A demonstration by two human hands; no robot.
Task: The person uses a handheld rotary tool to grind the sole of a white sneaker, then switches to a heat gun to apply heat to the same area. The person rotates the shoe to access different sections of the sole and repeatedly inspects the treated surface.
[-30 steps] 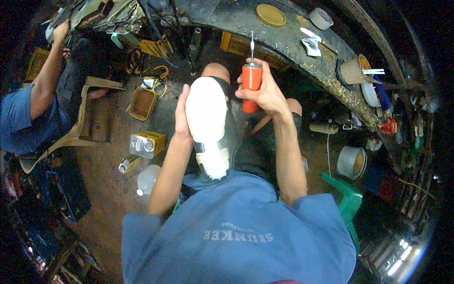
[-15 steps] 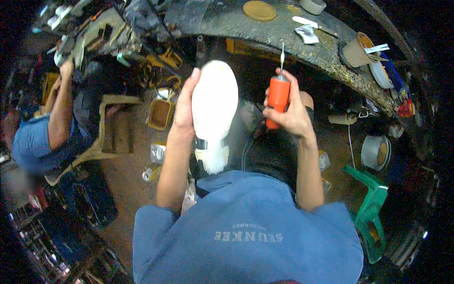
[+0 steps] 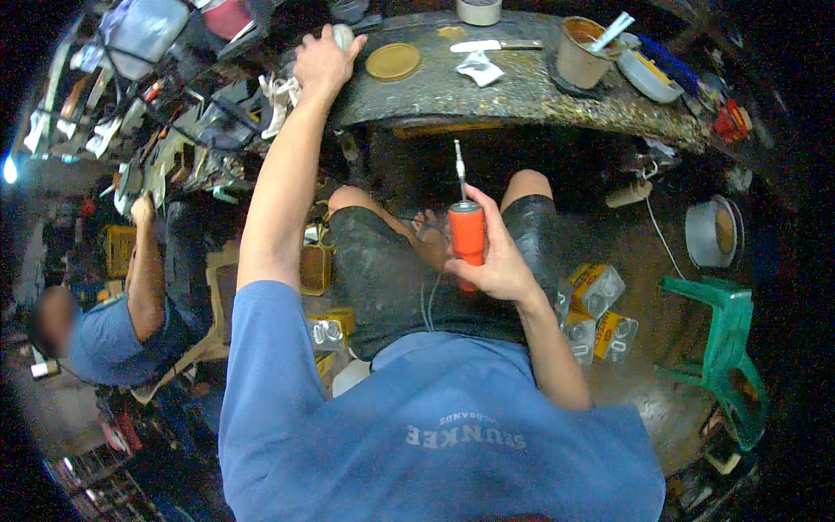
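My left hand [image 3: 326, 63] is stretched up to the back-left end of the worktop, its fingers curled on a small pale rounded object [image 3: 342, 36], partly hidden by them. Below it, beside my forearm, lie white shoe-like pieces [image 3: 277, 104]. My right hand [image 3: 494, 265] is closed around an orange cylindrical tool [image 3: 466, 228], held upright over my lap with a slim metal shaft pointing away from me. A round yellow lid [image 3: 392, 61] sits just right of my left hand; a knife [image 3: 478, 45] and a crumpled white wrapper [image 3: 480, 70] lie farther right.
The worktop [image 3: 417, 100] also bears a beige bucket [image 3: 576, 70] and bowls. A co-worker [image 3: 130, 339] sits at left beside cluttered shelving. A green plastic stool [image 3: 731, 313] stands at right; yellow-labelled containers [image 3: 596, 291] and a wire spool [image 3: 709, 235] are on the floor.
My left hand has left my lap and reached up to the worktop; the white sole is no longer in it. The orange tool has moved lower in the picture, and the view has tilted toward the bench.
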